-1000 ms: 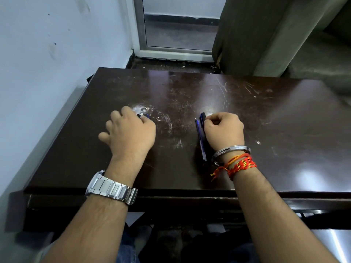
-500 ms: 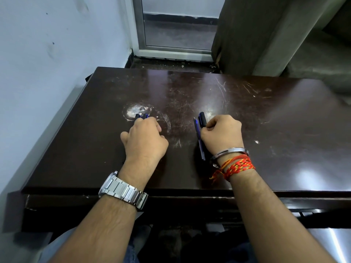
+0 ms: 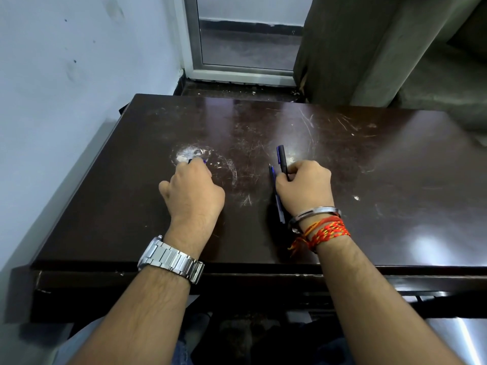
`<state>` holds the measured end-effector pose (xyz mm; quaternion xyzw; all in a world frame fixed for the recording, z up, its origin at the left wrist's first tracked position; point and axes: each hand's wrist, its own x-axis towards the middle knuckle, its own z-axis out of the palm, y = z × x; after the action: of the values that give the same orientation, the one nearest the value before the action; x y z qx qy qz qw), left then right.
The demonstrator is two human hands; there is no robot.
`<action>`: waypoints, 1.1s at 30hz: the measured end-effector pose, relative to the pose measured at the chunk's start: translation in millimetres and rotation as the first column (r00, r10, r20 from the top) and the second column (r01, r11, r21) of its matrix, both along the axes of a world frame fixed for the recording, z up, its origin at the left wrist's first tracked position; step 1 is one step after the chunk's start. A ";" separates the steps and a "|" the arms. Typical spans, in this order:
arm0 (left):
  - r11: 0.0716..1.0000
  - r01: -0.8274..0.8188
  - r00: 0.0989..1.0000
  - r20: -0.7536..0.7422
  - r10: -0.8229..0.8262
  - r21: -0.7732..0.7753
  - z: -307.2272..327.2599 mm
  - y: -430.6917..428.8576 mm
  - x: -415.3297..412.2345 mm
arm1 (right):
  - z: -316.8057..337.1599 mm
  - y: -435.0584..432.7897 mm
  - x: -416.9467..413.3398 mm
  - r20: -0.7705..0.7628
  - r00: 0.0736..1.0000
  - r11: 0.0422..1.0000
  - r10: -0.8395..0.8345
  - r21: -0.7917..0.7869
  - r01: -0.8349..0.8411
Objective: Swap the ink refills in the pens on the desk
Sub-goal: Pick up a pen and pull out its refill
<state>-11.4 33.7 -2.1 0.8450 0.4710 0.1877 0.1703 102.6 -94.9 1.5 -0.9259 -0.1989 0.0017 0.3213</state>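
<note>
My left hand (image 3: 193, 192) rests fist-like on the dark desk (image 3: 395, 180), closed over a blue pen (image 3: 197, 161) whose tip alone peeks out past the knuckles. My right hand (image 3: 305, 189) grips a dark pen (image 3: 282, 160) that sticks up and away from the fingers, its lower part hidden in the fist. Another blue pen (image 3: 276, 196) lies flat on the desk just left of that hand, touching its side.
A pale wall runs along the desk's left edge. Behind the desk are a glass door frame (image 3: 237, 72) and a grey curtain (image 3: 355, 48). The desk surface carries a white scuffed patch (image 3: 189, 154) beside my left hand.
My right hand has lifted the dark pen so more of it stands above the fingers. My left hand shifted slightly right and closed over its pen.
</note>
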 end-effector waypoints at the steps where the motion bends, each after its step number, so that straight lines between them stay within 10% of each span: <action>1: 1.000 0.005 1.000 0.018 -0.005 0.010 0.1 -0.6 0.0 | 1.2 1.2 -2.4 -0.001 1.000 0.998 0.023 0.054 -0.022; 12: 0.779 0.342 0.832 0.555 0.009 -0.526 4.7 -24.5 19.0 | -1.1 19.2 -33.0 -0.224 0.915 0.867 0.336 0.452 -0.208; 18: 0.771 0.416 0.813 0.577 -0.077 -0.483 3.5 -30.5 19.9 | 6.7 19.6 -24.2 -0.438 0.847 0.717 0.301 0.690 0.102; 27: 0.739 0.559 0.722 0.658 -0.213 -0.375 0.9 -44.1 21.3 | 8.3 21.2 -21.9 -0.397 0.845 0.586 0.358 0.800 0.128; 33: 0.692 0.378 0.870 0.492 -0.037 -0.615 -3.7 -39.7 19.4 | 18.1 9.3 -4.7 -0.308 0.941 0.583 0.138 0.794 0.174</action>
<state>8.1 -6.0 -5.7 0.7014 0.3532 0.1633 0.5972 97.9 -85.6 19.7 -0.6635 -0.1102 0.0657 0.7371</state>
